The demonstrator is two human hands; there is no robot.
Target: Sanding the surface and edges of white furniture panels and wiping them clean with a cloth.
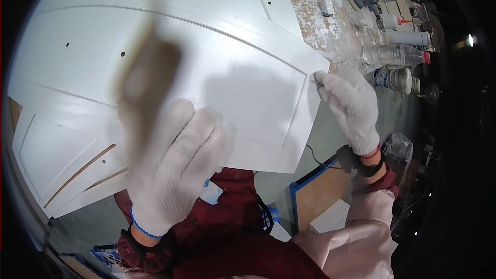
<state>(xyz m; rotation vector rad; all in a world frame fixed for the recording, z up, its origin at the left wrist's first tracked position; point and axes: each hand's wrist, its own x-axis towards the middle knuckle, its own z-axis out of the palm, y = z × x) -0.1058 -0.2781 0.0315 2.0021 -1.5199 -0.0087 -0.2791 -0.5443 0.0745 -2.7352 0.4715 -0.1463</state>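
Observation:
Spread out before me is a white panel (248, 108) with recessed borders and small round holes. My left hand (178, 160), in a white knit glove, is raised in front of the panel's near side. Its fingers are closed on a brown tool-like object (155, 72), so close and blurred that its kind is unclear; a thin grey tip points away from me. At the panel's right edge, near the far corner, is my gloved right hand (351, 103). Its fingers are drawn together, with a small grey spot at the fingertips that I cannot make out.
Other white panels (67, 160) lie underneath, one with slots. On the paint-spattered table (310, 15) at the far right stand a clear plastic bottle (395, 55), red-tipped white bottles (391, 21) and jars. Below right are a blue-edged brown board (315, 196) and a dark cable (320, 163).

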